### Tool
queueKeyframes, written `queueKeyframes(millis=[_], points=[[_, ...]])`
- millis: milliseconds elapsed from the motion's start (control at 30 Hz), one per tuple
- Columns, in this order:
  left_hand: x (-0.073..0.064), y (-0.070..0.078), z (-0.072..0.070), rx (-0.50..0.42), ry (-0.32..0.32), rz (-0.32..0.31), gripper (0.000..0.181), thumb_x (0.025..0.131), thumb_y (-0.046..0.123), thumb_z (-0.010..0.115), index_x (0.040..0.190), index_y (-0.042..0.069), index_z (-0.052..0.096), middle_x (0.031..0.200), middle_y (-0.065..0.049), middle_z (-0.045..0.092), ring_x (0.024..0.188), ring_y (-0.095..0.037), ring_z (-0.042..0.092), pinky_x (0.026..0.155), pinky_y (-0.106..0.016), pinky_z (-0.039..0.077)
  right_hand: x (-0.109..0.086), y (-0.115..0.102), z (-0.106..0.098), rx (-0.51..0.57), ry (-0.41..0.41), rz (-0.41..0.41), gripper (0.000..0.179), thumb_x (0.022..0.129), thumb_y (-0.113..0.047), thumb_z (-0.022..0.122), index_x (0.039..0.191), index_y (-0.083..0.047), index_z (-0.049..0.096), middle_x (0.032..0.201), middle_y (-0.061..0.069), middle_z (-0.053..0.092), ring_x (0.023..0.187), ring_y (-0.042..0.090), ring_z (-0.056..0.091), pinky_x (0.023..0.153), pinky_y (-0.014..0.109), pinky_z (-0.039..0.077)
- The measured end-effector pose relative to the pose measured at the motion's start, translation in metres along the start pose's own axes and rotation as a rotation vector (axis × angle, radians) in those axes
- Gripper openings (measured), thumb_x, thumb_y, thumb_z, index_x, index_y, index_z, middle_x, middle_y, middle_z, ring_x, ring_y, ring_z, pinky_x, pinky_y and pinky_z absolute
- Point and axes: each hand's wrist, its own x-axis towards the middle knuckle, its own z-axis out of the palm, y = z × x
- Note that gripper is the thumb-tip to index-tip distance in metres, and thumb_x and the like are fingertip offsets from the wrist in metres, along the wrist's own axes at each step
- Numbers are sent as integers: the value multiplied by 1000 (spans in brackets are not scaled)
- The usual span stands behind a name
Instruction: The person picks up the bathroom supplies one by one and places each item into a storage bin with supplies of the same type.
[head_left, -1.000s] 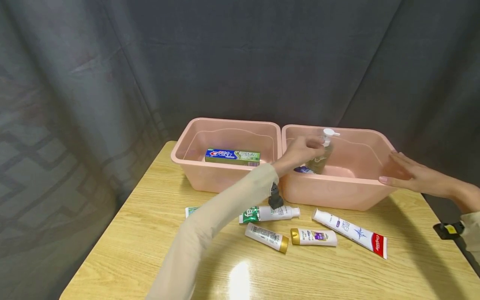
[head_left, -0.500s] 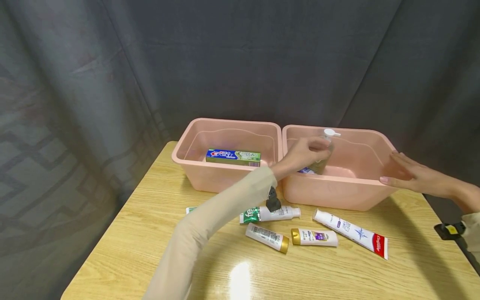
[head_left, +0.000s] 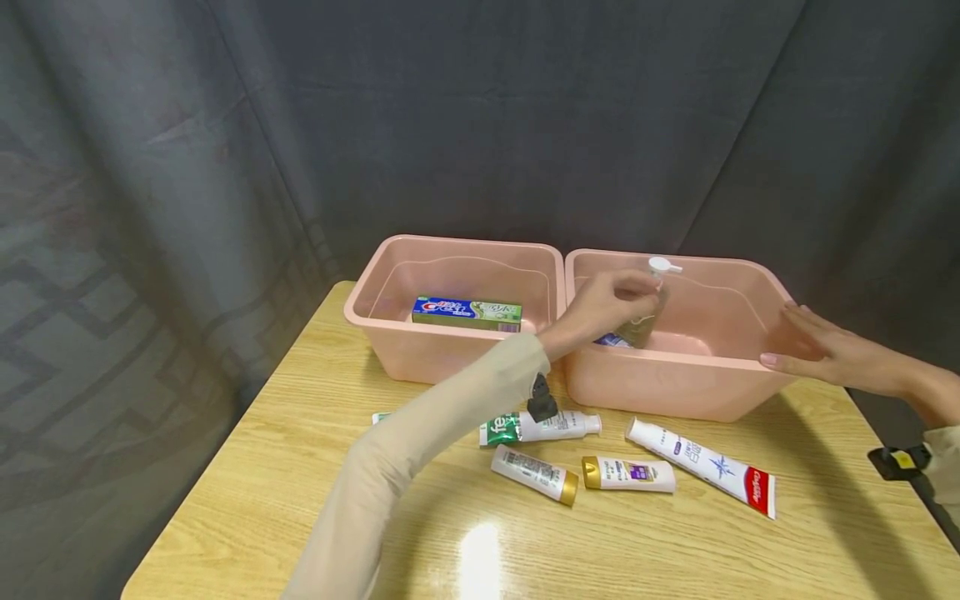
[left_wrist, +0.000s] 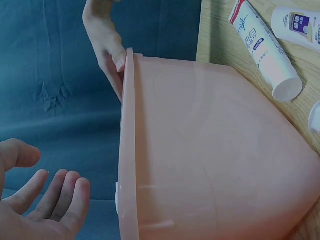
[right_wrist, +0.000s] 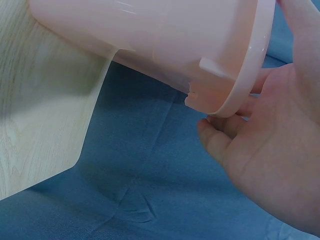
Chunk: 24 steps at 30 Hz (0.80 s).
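My left hand (head_left: 603,308) hovers over the right pink bin (head_left: 667,387), thumb and fingers parted. In the left wrist view the hand (left_wrist: 45,200) has loosely bent fingers with nothing between them. A clear pump bottle (head_left: 641,327) with a white pump head (head_left: 662,265) stands inside that bin, partly covered by the hand. A blue-and-white item (head_left: 612,340), mostly hidden, lies beside the bottle. My right hand (head_left: 847,354) rests on the bin's right end, fingers straight along the rim and thumb on its front corner. In the right wrist view, the hand (right_wrist: 280,145) touches the rim (right_wrist: 250,65).
The left pink bin (head_left: 450,354) stands alongside, containing a toothpaste box (head_left: 467,314). In front lie a green-and-white tube (head_left: 558,427), two gold-capped tubes, one barcoded (head_left: 532,475) and one with a purple label (head_left: 630,474), and a red-ended toothpaste tube (head_left: 705,462). A curtain (head_left: 480,125) hangs behind.
My left hand has shifted slightly to the right over the bin, in front of the pump bottle. The right hand keeps its place on the rim.
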Motion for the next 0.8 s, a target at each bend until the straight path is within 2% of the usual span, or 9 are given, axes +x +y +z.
queueKeyframes(millis=[233,800], points=[[-1,2,-3,25,-9,10,29,92,5,68,121,1,69,113,-9,71,89,-1,61,79,-11,48,-1,0,0,3,-4,1,102,96,-41,59,154,-9,-19,154,24,-30,136,51,-31,91,85,1],[-11,3,-9,-14,-21,65,30,93,4,68,122,1,68,116,-13,70,93,-1,63,84,-13,49,-2,1,1,-11,-1,-4,101,96,-42,59,154,-9,-17,155,23,-29,136,51,-30,91,85,1]])
